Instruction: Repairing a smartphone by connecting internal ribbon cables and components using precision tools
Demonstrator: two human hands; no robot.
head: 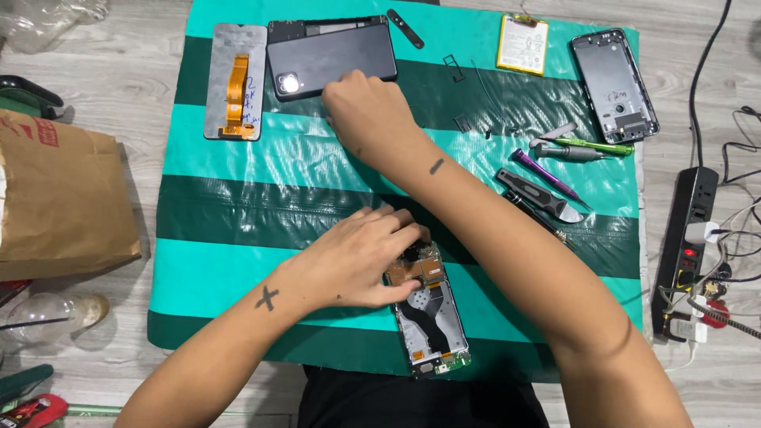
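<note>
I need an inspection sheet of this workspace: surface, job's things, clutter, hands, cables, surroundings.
Surface: green striped mat on a grey wood floor.
Job's things: opened phone; black back cover.
Clutter: screen panel, battery, grey phone frame, screwdrivers.
Hands: left hand on the opened phone's top; right hand by the black back cover.
Cables: power strip with plugs.
Surroundings: brown paper bag.

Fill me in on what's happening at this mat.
A person is working on phones over a green striped mat. The left hand holds the top of an opened phone with its circuit boards exposed. The right hand reaches across to a black back cover. Tools lie to the right.
</note>
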